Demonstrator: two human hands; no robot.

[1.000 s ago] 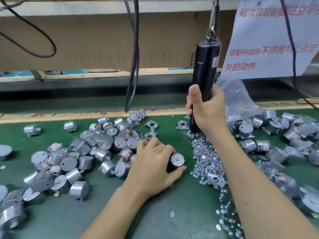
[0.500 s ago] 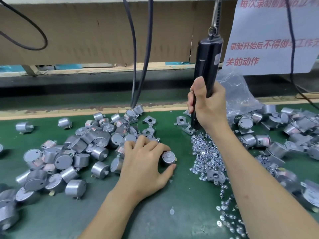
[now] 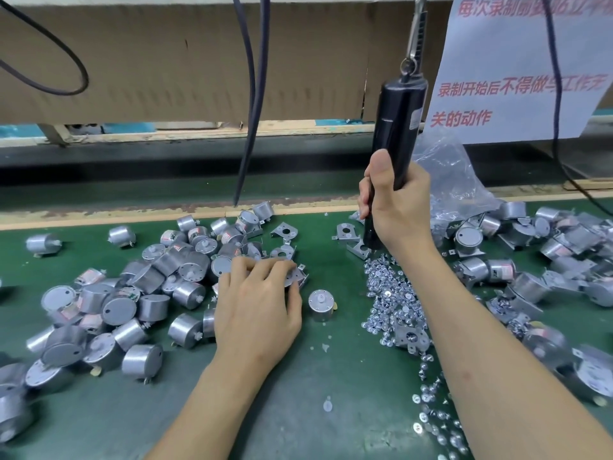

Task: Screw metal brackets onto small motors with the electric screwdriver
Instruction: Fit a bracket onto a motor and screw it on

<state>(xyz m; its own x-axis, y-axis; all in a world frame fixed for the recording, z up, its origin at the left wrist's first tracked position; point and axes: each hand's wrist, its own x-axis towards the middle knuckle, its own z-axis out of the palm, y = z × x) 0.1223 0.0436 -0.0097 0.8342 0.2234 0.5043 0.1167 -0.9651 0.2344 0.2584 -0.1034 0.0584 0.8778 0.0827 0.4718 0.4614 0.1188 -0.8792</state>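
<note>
A single small silver motor [image 3: 321, 303] stands shaft-up on the green mat [image 3: 298, 403], free of both hands. Just left of it, my left hand [image 3: 258, 307] lies over the edge of the motor pile [image 3: 132, 293], its fingertips curled on a metal bracket [image 3: 297, 277]. My right hand [image 3: 398, 207] grips the black electric screwdriver [image 3: 399, 127], which hangs upright from a hook. Its tip is hidden behind my hand, close to loose brackets [image 3: 346, 232]. A heap of small screws [image 3: 388, 293] lies under my right forearm.
Motors with brackets fitted [image 3: 530, 260] are piled at the right, beside a clear plastic bag [image 3: 454, 180]. Another loose bracket [image 3: 283, 230] lies at the back. Black cables [image 3: 248, 127] hang down over the mat's far edge. A paper sign [image 3: 517, 68] hangs at the upper right.
My left hand has let go of the single motor, which now stands alone, and has shifted left and back onto a bracket. The right hand stays on the screwdriver.
</note>
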